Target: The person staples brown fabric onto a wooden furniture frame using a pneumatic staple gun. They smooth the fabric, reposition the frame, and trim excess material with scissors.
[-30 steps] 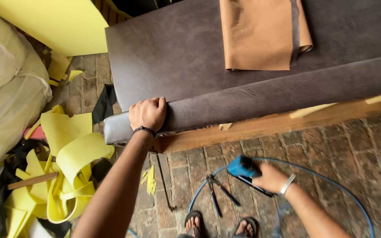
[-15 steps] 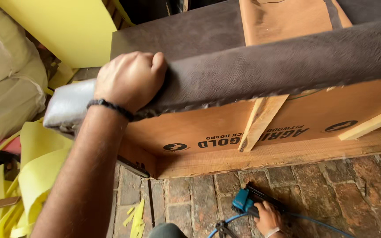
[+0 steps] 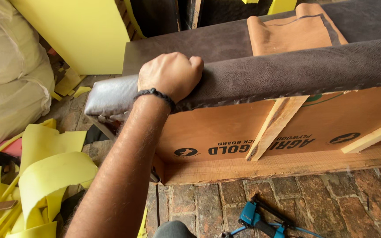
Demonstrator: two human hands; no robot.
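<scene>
My left hand [image 3: 170, 77], a black band on its wrist, is clenched over the padded edge of a furniture frame covered in dark brown fabric [image 3: 287, 70]. The frame is tipped up, so its plywood underside [image 3: 217, 128] and a slanted wooden brace [image 3: 274, 128] face me. The loose end of the cover [image 3: 111, 94] hangs past the frame's left corner. A folded tan fabric piece [image 3: 287, 33] lies on top of the frame. My right hand is out of view. A blue air tool [image 3: 248, 217] with a blue hose lies on the brick floor [image 3: 331, 198] below.
Yellow foam scraps [image 3: 49, 172] are piled on the floor at the left. A large yellow foam sheet [image 3: 76, 31] leans at the back left, beside a plastic-wrapped bundle [image 3: 5, 79].
The frame has been tipped up onto its edge, showing its plywood underside. My right hand, which held the blue tool, has left the view and the tool lies on the floor.
</scene>
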